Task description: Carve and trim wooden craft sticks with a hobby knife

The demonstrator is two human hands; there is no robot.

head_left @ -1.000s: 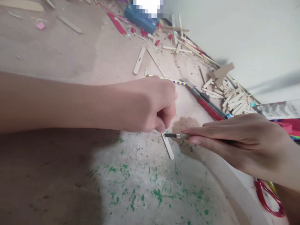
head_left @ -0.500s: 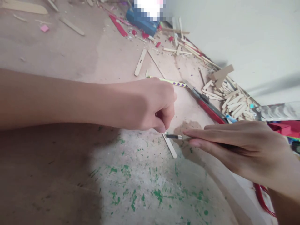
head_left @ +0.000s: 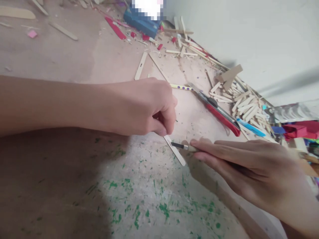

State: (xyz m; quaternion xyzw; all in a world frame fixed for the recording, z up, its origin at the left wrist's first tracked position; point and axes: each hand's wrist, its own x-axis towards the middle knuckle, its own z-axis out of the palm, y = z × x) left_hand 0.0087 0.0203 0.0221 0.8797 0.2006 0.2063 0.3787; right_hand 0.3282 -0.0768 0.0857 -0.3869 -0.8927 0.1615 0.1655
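A flat wooden craft stick (head_left: 178,157) lies slanted on the green-flecked work surface (head_left: 149,186). My left hand (head_left: 158,108) is closed over its upper end, fingers curled and pressing it down; that end is hidden. In my right hand (head_left: 251,162) is a slim carving chisel (head_left: 178,145) with a dark flat blade, a silver collar and a pale handle. Its tip touches the stick just below my left fingertips, where a small mark shows in the wood. Another craft stick (head_left: 141,65) with a small slot lies beyond my left wrist.
A red box cutter (head_left: 220,116) lies with its blade out, pointing towards a dotted yellow strip (head_left: 183,87). Beside it rests a light-blue pen-like item (head_left: 250,127). Loose sticks (head_left: 249,106) are heaped along the wall (head_left: 261,36). A blue block (head_left: 142,21) stands at the back.
The whole view has shifted slightly, with things sitting further left. My right hand has angled the chisel a little lower, its tip still on the stick. My left hand keeps its hold.
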